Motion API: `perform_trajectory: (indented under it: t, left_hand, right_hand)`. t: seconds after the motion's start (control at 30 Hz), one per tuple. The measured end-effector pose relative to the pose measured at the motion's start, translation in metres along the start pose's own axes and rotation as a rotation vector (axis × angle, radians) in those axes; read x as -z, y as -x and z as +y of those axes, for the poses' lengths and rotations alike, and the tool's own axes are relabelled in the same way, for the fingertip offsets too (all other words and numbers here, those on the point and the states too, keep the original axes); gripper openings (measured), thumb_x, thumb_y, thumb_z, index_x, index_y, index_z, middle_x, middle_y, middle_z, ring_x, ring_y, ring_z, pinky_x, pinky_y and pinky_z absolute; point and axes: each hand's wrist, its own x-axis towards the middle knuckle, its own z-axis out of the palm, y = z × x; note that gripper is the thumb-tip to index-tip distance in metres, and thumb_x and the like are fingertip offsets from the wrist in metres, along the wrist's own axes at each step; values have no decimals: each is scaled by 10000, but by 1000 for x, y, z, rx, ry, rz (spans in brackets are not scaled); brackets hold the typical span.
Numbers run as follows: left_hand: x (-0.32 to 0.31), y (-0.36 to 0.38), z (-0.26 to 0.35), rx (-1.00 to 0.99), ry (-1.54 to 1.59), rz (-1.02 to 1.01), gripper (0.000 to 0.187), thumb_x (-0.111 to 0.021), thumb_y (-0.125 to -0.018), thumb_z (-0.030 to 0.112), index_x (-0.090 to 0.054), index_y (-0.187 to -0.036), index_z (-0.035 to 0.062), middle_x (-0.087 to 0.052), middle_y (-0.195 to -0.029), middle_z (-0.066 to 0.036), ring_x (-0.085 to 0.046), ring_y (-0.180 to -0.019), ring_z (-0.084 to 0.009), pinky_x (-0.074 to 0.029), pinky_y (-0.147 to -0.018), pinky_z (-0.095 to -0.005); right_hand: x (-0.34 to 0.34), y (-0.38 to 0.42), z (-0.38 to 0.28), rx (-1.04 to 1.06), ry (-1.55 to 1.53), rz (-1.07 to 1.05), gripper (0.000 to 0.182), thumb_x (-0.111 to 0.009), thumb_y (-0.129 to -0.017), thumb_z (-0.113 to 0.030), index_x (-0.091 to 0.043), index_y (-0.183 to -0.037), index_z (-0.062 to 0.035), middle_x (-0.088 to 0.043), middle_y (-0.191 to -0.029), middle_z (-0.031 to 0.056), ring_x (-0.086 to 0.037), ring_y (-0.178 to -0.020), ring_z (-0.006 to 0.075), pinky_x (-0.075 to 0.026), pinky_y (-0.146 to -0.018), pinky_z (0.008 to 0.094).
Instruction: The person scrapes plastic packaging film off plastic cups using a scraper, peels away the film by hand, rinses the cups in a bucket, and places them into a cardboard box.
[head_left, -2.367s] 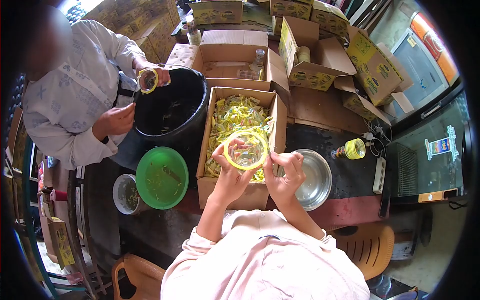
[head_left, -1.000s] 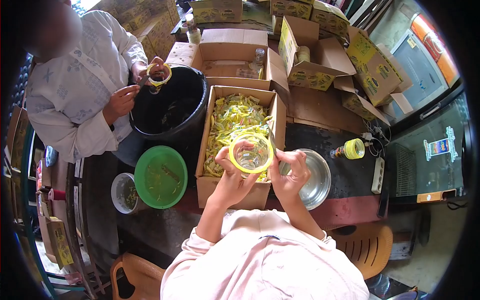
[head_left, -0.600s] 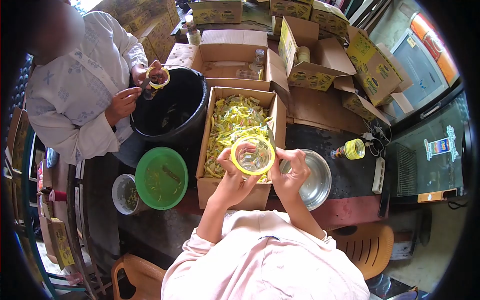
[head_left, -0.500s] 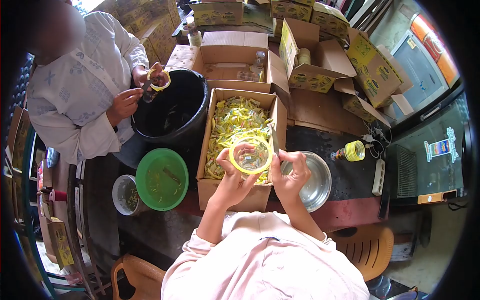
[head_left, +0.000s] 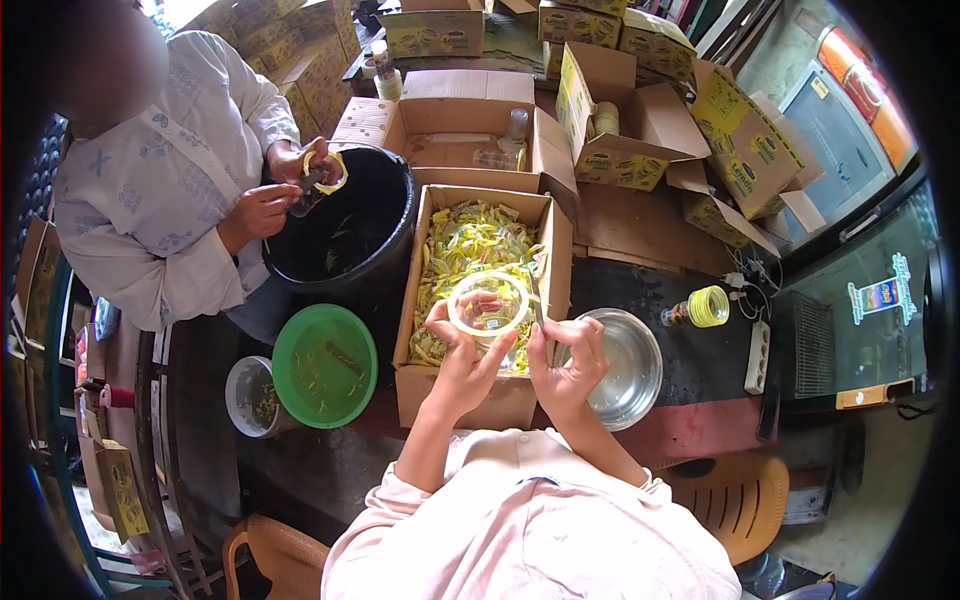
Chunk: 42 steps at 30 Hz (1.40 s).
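Note:
My left hand [head_left: 462,362] is closed round a clear jar [head_left: 488,306] with a pale yellow rim, its mouth tilted up toward me. My right hand [head_left: 568,366] pinches a thin dark blade [head_left: 537,300] that points away from me, just right of the jar's rim. Both hands are over the near end of a cardboard box [head_left: 558,240] full of yellow and green wrapper scraps [head_left: 480,232]. Partly behind my right hand stands a metal bowl [head_left: 632,372].
At the left, a co-worker [head_left: 170,180] holds another yellow-rimmed jar [head_left: 328,174] over a black bucket [head_left: 400,215]. A green basin [head_left: 325,385] and white bucket [head_left: 250,400] sit nearer me. Stacked yellow rings [head_left: 708,306] and a power strip [head_left: 757,357] lie right.
The jar and my left hand have shifted slightly left. My right hand has moved a little down and left with the blade. The co-worker's jar has turned and moved slightly right.

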Motion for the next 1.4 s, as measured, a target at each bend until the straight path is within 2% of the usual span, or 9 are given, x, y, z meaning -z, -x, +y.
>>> perform_trajectory:
  t: [0.07,0.13,0.2,0.43,0.53,0.63,1.03,1.23,1.4]
  left_hand:
    - [3,-1,0,29,-120,-47,465,-598,-845,64,-322,-1213,-4,-349,-1182,-115,-377,-1164,-193,-284,-984,-336]
    - [4,0,-2,33,-163,-60,427,-590,-851,73,-389,-1221,-3,-356,-1181,-113,-329,-1197,-190,-243,-1005,-339]
    - [2,0,0,42,-97,-57,407,-569,-868,97,-397,-1225,4,-366,-1199,-114,-292,-1215,-189,-198,-1020,-334]
    - [7,-3,9,9,-19,-120,384,-492,-914,145,-380,-1249,-6,-414,-1270,-83,-279,-1235,-164,-109,-1042,-348]
    - [-1,-1,2,83,229,-51,364,-490,-914,130,-389,-1236,-7,-446,-1243,-76,-288,-1235,-153,-72,-1038,-359]
    - [-1,-1,5,90,113,-52,337,-494,-913,129,-417,-1212,-5,-478,-1205,-74,-309,-1221,-154,-56,-1030,-364]
    - [-5,2,5,44,141,-31,306,-510,-909,145,-460,-1170,-7,-499,-1184,-77,-284,-1201,-135,-25,-1015,-383]
    - [0,0,11,-39,-180,-47,304,-526,-898,132,-459,-1156,-14,-447,-1197,-94,-264,-1196,-154,-39,-1014,-393]
    - [2,2,13,-71,-273,-58,338,-545,-873,125,-444,-1169,-4,-400,-1225,-99,-259,-1174,-189,-47,-1013,-395]
  right_hand:
    - [-1,0,1,11,6,-3,165,-712,-680,-14,-608,-788,-85,-613,-692,15,-579,-617,154,-374,-660,299]
    - [-2,0,1,17,13,-12,167,-708,-676,-4,-605,-784,-79,-614,-694,26,-571,-617,168,-385,-663,303]
    - [-1,-2,-1,20,18,-30,167,-696,-670,21,-596,-773,-65,-614,-697,51,-554,-616,198,-409,-671,310]
    - [-1,-7,-1,61,43,-29,208,-704,-657,33,-598,-793,-83,-601,-686,33,-552,-606,175,-385,-681,305]
    - [0,-5,-2,98,66,-31,220,-707,-654,30,-601,-802,-93,-588,-685,18,-552,-614,161,-375,-692,306]
    - [-1,-2,-2,138,98,-37,221,-709,-655,17,-607,-812,-101,-574,-682,5,-552,-622,148,-366,-699,311]
    - [-3,-8,-2,248,194,0,234,-710,-646,-2,-625,-831,-118,-552,-672,-19,-547,-624,123,-342,-741,315]
    - [-2,-7,-3,220,192,-14,237,-712,-645,-4,-631,-834,-123,-549,-671,-18,-546,-628,123,-341,-740,317]
    - [-1,-7,3,177,195,-14,229,-715,-650,-3,-631,-832,-112,-557,-673,-10,-545,-623,132,-347,-714,310]
